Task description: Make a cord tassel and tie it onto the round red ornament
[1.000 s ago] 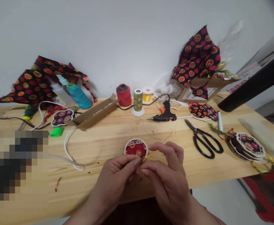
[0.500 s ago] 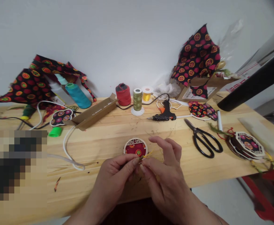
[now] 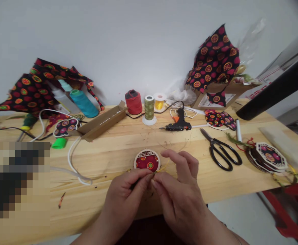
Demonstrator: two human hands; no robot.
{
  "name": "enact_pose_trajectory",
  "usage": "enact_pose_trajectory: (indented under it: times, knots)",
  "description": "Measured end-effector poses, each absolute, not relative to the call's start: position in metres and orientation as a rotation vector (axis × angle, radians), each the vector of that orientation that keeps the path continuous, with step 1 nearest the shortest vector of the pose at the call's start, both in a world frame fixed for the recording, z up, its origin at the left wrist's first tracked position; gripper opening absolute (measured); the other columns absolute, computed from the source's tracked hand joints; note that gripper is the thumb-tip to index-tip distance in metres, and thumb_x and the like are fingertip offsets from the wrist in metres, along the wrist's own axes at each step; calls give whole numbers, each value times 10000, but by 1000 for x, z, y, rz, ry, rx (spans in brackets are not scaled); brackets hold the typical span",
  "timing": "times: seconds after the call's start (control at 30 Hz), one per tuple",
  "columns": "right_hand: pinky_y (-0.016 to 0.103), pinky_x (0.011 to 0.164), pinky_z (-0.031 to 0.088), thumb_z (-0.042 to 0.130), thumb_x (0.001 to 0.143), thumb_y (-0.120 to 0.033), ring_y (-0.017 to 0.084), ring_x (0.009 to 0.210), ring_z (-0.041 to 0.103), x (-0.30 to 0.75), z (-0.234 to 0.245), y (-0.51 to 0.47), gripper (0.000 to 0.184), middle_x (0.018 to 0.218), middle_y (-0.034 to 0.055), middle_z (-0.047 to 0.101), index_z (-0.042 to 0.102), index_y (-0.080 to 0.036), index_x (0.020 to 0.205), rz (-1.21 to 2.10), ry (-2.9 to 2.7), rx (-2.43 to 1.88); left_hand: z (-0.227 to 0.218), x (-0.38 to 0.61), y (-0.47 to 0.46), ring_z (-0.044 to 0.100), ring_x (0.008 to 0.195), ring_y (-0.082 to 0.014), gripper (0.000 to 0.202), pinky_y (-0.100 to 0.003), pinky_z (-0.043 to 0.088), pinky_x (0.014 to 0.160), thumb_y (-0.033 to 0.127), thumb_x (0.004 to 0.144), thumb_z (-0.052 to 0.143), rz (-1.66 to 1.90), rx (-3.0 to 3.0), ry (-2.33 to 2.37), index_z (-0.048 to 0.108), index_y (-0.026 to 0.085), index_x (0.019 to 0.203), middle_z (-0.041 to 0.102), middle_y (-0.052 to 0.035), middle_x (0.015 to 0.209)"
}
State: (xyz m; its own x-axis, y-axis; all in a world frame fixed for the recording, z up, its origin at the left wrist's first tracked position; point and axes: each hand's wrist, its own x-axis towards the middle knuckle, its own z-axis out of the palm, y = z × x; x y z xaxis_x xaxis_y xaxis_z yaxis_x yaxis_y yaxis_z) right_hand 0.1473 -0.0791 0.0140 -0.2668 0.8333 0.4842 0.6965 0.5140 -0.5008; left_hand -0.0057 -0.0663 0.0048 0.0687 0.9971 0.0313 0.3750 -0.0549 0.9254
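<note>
A round ornament (image 3: 147, 160) with a pale wooden fretwork rim and red patterned fabric lies on the table, just beyond my fingertips. My left hand (image 3: 125, 192) is closed, thumb and forefinger pinching a thin thread at the ornament's near edge. Against it, my right hand (image 3: 180, 190) pinches the same spot between thumb and forefinger, its other fingers raised and bent. Loose yellow thread (image 3: 164, 167) sticks out above the right fingertips. The join between the fingertips is mostly hidden.
Black-handled scissors (image 3: 221, 153) and stacked octagonal ornaments (image 3: 271, 156) lie to the right. Behind are a glue gun (image 3: 178, 124), a green thread spool (image 3: 149, 108), a red spool (image 3: 133, 102) and a long cardboard box (image 3: 101, 124). A white cable (image 3: 72, 163) curls at the left.
Both hands stay pinched together at nearly the same place. The fingertips have shifted slightly, and the yellow thread end now points more upward. The view has moved a little.
</note>
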Motion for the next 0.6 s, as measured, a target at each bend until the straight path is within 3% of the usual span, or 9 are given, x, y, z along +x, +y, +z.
enact_pose_trajectory:
  times: [0.2,0.6]
  knots:
    - [444,978,289,492,827,-39,244,1106,373,146,11,-80,182,1161,92,452,592,-168,748,211,-1986,-1222,0,-8,-69,718,713,-136,188,-181,540,640,130,770,617,1075,1749,1373,745,241,849,787,27,792]
    - [423,892,363,563,806,-49,246,1017,390,142,5,-80,172,1066,71,491,624,-180,713,224,-1821,-1252,-2,-9,-69,720,701,-135,174,-165,538,616,115,803,573,1077,1952,1323,724,177,863,784,-27,796]
